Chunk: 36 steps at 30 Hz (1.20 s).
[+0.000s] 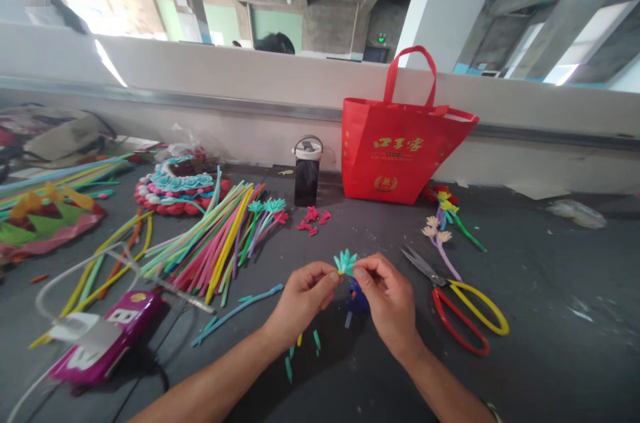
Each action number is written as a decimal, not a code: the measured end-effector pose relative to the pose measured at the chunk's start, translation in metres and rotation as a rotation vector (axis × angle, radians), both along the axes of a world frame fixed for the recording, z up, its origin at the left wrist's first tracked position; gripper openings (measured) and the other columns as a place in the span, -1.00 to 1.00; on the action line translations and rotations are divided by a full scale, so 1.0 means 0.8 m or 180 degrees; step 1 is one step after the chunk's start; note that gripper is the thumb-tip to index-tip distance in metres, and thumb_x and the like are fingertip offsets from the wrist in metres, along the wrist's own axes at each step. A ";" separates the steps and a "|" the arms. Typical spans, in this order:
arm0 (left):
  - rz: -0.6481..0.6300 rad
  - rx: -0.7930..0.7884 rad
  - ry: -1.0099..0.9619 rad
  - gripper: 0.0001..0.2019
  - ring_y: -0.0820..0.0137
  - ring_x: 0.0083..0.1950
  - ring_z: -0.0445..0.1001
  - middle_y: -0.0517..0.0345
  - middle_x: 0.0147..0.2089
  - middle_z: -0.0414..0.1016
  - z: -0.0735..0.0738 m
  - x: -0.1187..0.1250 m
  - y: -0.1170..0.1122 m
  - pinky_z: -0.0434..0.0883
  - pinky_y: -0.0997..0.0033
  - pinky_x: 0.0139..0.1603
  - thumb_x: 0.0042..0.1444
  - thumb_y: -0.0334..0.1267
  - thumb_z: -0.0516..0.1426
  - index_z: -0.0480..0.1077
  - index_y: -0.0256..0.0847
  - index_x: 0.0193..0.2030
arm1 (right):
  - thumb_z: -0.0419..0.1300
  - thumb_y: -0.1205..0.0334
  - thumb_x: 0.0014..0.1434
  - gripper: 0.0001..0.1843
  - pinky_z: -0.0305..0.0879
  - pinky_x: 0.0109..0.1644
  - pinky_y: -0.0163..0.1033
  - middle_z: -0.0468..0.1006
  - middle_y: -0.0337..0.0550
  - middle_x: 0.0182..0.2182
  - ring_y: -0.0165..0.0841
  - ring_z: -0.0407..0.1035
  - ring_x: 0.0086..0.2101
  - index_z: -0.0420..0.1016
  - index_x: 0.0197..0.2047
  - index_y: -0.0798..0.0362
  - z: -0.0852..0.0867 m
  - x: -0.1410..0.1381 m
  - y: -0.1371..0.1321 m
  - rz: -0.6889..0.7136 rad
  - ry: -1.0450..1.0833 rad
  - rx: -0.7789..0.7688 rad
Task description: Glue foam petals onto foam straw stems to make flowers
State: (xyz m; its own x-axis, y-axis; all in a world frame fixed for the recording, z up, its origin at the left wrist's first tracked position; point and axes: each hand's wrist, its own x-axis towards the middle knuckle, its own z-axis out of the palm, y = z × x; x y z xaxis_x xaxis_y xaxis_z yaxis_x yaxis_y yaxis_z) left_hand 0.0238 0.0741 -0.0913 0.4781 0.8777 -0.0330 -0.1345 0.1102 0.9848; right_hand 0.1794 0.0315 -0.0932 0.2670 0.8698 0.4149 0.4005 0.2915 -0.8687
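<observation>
In fingertip pinch of left hand [304, 295] and right hand [391, 300], lower centre of frame: spiky turquoise pipe-cleaner flower [345, 262].

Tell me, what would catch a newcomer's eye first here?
The big red bag jumps out first, upright by the low partition. Nearer, at centre, fingers hold a small turquoise flower. Scissors with one red and one yellow handle lie to their right.

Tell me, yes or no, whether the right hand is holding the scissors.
No, the scissors lie on the table, while the right hand pinches the turquoise flower.
</observation>
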 end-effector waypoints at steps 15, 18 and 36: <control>0.0079 -0.0321 0.0043 -0.71 0.61 -0.64 -0.06 0.40 -0.68 0.08 0.001 0.000 0.004 -0.09 0.56 -0.62 0.09 -0.03 0.18 0.38 -0.27 -0.35 | 0.16 0.21 0.25 -0.88 0.31 -0.27 -0.32 0.50 -0.22 -0.36 -0.38 0.38 -0.37 0.51 -0.25 0.01 -0.004 -0.003 0.003 -0.0121 -0.0415 0.0222; 0.0043 -0.0324 0.0037 -0.71 0.61 -0.64 -0.06 0.40 -0.69 0.07 0.002 0.000 0.004 -0.10 0.56 -0.62 0.09 -0.04 0.18 0.39 -0.27 -0.36 | 0.14 0.24 0.25 -0.88 0.30 -0.30 -0.32 0.47 -0.23 -0.41 -0.40 0.36 -0.41 0.48 -0.31 0.03 -0.003 -0.003 0.005 -0.0202 -0.0613 0.0279; -0.0061 -0.0464 0.0014 -0.74 0.62 -0.63 -0.09 0.40 -0.67 0.04 0.003 0.000 0.004 -0.14 0.57 -0.63 0.10 -0.08 0.17 0.36 -0.26 -0.40 | 0.16 0.07 0.21 -0.77 0.28 -0.38 -0.33 0.46 -0.26 -0.51 -0.39 0.35 -0.49 0.46 -0.37 0.05 -0.004 0.004 0.007 0.0057 -0.0068 -0.0386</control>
